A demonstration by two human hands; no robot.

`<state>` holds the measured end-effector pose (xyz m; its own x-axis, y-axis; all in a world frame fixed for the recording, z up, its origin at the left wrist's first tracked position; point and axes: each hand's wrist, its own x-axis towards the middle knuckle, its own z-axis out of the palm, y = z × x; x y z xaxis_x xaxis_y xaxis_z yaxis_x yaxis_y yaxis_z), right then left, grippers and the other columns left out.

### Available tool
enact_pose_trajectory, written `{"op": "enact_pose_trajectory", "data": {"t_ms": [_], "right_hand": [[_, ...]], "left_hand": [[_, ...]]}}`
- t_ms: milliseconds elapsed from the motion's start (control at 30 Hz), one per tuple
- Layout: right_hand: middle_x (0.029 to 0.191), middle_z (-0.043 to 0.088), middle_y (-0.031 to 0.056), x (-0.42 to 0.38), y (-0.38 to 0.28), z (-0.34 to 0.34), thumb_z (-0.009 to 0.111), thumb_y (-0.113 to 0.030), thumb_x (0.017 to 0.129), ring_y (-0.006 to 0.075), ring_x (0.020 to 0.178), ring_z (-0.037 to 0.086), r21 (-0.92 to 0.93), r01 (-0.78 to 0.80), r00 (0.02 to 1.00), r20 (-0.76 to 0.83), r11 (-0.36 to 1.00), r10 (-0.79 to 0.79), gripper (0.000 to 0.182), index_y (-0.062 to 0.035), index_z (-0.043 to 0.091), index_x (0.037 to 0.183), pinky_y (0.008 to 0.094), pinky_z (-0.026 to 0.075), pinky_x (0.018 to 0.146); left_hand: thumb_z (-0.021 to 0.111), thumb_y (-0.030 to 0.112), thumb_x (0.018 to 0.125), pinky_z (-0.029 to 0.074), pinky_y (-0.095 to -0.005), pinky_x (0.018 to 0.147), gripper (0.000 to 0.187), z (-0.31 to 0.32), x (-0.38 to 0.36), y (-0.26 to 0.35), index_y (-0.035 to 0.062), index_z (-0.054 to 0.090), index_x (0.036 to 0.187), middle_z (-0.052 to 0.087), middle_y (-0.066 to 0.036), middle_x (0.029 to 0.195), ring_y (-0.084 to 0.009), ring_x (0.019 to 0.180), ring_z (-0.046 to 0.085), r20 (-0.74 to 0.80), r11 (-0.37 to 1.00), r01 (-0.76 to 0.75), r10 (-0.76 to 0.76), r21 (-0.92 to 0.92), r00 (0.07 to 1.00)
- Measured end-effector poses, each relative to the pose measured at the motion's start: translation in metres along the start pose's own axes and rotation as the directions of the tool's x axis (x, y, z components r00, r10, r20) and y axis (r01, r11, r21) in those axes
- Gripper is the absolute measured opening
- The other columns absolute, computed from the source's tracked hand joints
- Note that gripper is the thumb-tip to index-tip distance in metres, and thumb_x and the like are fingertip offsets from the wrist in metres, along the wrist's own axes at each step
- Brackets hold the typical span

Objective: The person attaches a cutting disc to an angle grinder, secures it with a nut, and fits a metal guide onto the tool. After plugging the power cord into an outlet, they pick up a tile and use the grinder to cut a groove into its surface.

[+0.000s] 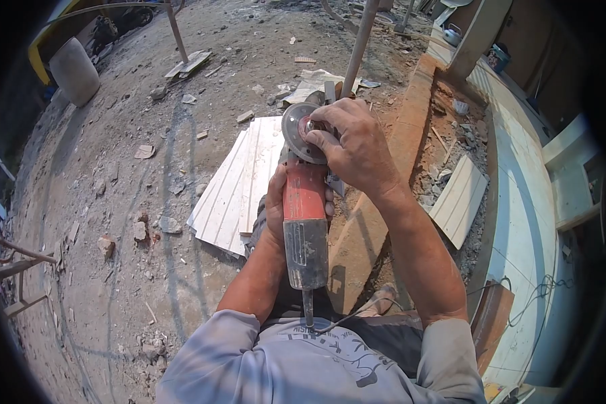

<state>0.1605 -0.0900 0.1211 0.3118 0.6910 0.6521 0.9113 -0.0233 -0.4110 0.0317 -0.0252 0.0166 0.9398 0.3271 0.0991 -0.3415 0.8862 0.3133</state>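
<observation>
A red and black angle grinder (304,195) lies along the middle of the view, its disc (296,131) at the far end and its cord end toward my shirt. My left hand (274,195) is wrapped round the grinder's red body from below, with fingertips showing on its right side. On the disc's centre, the thumb and fingers of my right hand (357,138) are closed round the small centre nut (310,126). White grooved panels (230,192) lie on the ground beyond my left hand.
A brick edge (411,141) runs along the right, beside a white tiled ledge (518,202). Another grooved panel (459,202) rests in the rubble. A metal pole (360,50) stands ahead. At the upper left is a pale container (75,73). The grinder's cord trails right.
</observation>
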Motion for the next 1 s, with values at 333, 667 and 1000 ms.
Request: {"op": "enact_pose_trajectory", "data": {"t_ms": [333, 667, 1000], "right_hand": [[0.096, 0.066, 0.0165, 0.0, 0.0, -0.004, 0.073, -0.016, 0.085, 0.0352, 0.101, 0.061, -0.038, -0.024, 0.998, 0.06, 0.999, 0.027, 0.02, -0.0028, 0.069, 0.1, 0.0465, 0.048, 0.094], [0.099, 0.067, 0.0153, -0.003, 0.0, -0.004, 0.069, -0.007, 0.083, 0.035, 0.104, 0.061, -0.069, 0.144, 0.988, -0.037, 0.987, -0.147, 0.02, -0.0017, 0.068, 0.102, 0.0461, 0.047, 0.096], [0.106, 0.07, 0.0161, -0.004, 0.007, -0.005, 0.07, -0.003, 0.082, 0.034, 0.107, 0.063, 0.014, 0.088, 0.996, -0.02, 0.996, -0.088, 0.027, -0.0006, 0.07, 0.108, 0.0457, 0.048, 0.1]], "left_hand": [[0.046, 0.066, 0.098, 0.063, -0.0358, 0.058, 0.072, -0.001, 0.0, 0.002, 0.0027, 0.051, 0.131, 0.07, -0.021, 0.089, -0.0281, 0.067, 0.073, -0.02, 0.999, 0.022, -0.021, 0.035, 1.0], [0.048, 0.063, 0.099, 0.065, -0.0386, 0.061, 0.07, -0.006, 0.001, 0.0, 0.0021, 0.051, 0.133, 0.069, -0.021, 0.096, -0.0294, 0.069, 0.073, 0.003, 0.999, 0.027, -0.027, -0.023, 1.0], [0.05, 0.059, 0.099, 0.066, -0.0383, 0.06, 0.071, -0.005, 0.002, -0.001, 0.0004, 0.044, 0.138, 0.065, -0.023, 0.106, -0.0315, 0.072, 0.074, 0.002, 0.997, -0.016, 0.016, -0.073, 1.0]]}}
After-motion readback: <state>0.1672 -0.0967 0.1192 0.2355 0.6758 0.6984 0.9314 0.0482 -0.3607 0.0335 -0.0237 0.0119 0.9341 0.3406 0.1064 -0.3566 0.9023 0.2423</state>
